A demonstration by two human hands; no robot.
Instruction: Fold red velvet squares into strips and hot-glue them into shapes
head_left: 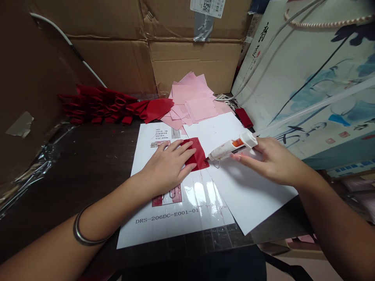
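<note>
A small red fabric piece (199,154) lies on the printed sheet (146,234) in front of me. My left hand (170,164) rests flat over its left part, fingers spread and touching the cloth. In my right hand (272,160) is a white glue gun (231,147) with an orange part on its body. The gun's nozzle points left and meets, or nearly meets, the red piece's right edge. Fingers hide part of the cloth and of the gun's handle.
Pink paper-like squares (193,99) are heaped behind the sheets. Red folded fabric pieces (99,105) are stacked at the back left. A blank white sheet (249,203) lies on the right. Cardboard (193,66) walls the back; a patterned bag (322,86) stands right, with a grey cable (268,47) before it.
</note>
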